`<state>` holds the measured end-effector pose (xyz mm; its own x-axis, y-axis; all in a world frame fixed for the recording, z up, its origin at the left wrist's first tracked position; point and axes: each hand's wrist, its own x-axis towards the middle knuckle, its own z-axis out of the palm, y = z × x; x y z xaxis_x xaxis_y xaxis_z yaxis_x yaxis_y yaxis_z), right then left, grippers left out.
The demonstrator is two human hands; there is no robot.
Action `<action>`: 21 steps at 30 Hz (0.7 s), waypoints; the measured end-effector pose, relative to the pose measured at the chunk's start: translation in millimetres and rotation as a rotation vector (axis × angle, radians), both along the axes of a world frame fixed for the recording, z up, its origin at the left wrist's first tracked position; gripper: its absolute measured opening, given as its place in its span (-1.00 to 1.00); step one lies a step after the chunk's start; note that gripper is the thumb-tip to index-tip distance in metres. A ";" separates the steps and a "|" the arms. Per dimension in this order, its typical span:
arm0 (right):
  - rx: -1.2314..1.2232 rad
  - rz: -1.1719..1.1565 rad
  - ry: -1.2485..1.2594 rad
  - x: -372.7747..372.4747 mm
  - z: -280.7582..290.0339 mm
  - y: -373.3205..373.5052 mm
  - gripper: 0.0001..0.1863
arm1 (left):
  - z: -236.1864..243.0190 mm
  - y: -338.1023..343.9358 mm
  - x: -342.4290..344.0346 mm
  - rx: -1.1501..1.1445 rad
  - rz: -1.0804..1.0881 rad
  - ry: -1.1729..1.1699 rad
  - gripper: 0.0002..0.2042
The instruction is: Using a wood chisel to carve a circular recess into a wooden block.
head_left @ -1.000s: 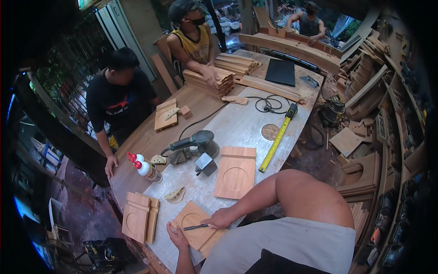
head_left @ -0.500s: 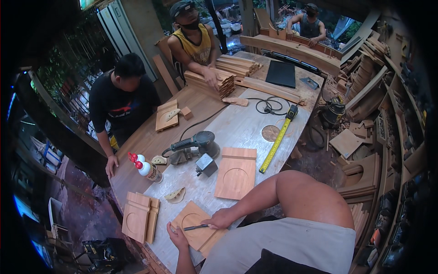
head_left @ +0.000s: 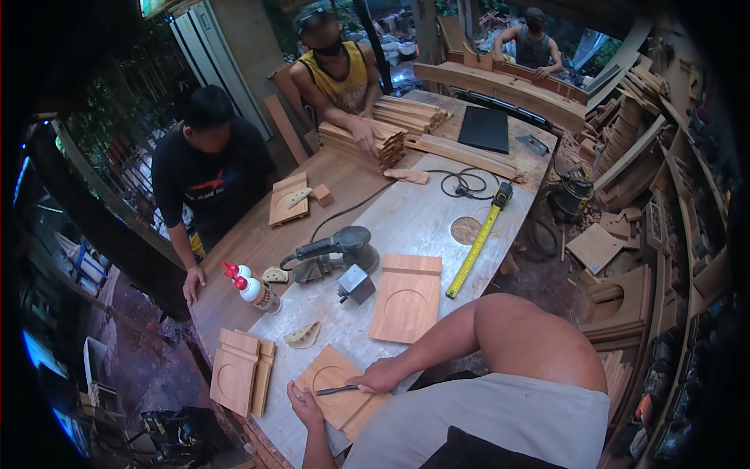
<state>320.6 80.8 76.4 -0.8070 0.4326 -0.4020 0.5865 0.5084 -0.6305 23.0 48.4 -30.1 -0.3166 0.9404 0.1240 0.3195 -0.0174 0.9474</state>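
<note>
Dark-grey and slim, a tool [head_left: 336, 389] is pinched in the right hand [head_left: 381, 375], its forearm [head_left: 439, 342] slanting down-left, over a wooden board [head_left: 334, 406] at the frame's lower centre; the left hand [head_left: 305, 405] curls against the board's left edge, hold unclear.

Right hand [head_left: 380, 376]: grips a slim dark tool [head_left: 336, 390] over the round groove of a wooden board [head_left: 349, 411].
Left hand [head_left: 305, 406]: at that board's left edge.
Nearby boards: an overlapping pair [head_left: 233, 374] to the left, another circle-marked board [head_left: 405, 301] beyond.
Mid-table: a sander [head_left: 355, 248], a grey block [head_left: 357, 284], white bottles [head_left: 251, 289] with red caps.
Tape measure [head_left: 478, 245]: extended, yellow.
Co-worker in yellow [head_left: 351, 78]: hand on stacked strips [head_left: 383, 156].
</note>
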 end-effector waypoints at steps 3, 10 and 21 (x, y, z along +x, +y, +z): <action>-0.011 -0.002 -0.010 -0.2 0.1 0.9 -0.39 | 2.1 0.3 2.9 0.006 0.004 -0.020 -0.50; 0.002 0.003 0.003 -0.2 -6.7 1.2 -0.39 | 4.7 -1.3 8.2 0.030 0.005 -0.074 -0.49; -0.006 -0.006 0.006 -0.4 2.1 -0.1 -0.40 | 1.2 -1.3 2.8 0.003 0.014 -0.020 -0.50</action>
<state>320.2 80.8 78.5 -0.8068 0.4350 -0.3998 0.5858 0.5011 -0.6371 25.8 47.0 -28.9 -0.3318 0.9357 0.1197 0.3003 -0.0155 0.9537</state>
